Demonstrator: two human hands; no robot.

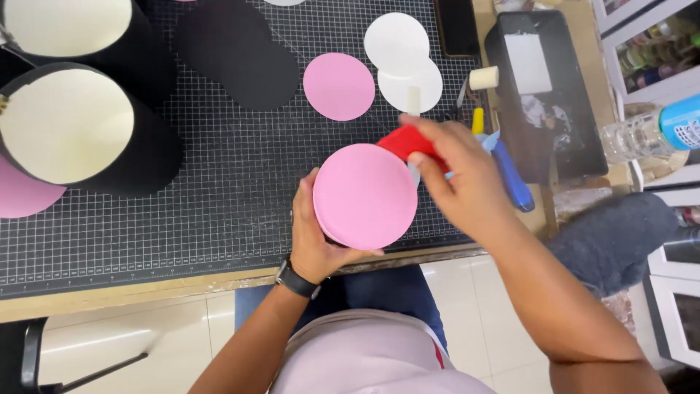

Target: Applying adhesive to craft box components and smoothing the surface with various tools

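The person's left hand (315, 237) is curled around the underside of a round pink box (364, 195), thumb and fingers clasping its wall so that the flat pink top faces the camera. The box is held just above the near edge of the table (109, 292), over the black gridded cutting mat (219, 182). A dark watch (295, 279) sits on the left wrist.

The right hand (456, 175) is just beside the box, at its upper right rim, with the fingers pinched on a red tool (403, 140) whose lower end meets the box's edge. The hand covers most of the tool, so its exact shape cannot be told.

Further back on the mat lie a loose pink disc (338, 86) and two overlapping white discs (402, 62), well apart from the held box. A large black oval piece (237, 55) lies to their left. At the far left stand two black cylinders with cream-coloured insides (65, 120). To the right of the right hand lie a blue-handled tool (514, 179) and a small yellow one (477, 120), near a black tray (547, 87) and a clear bottle with a blue label (656, 131).
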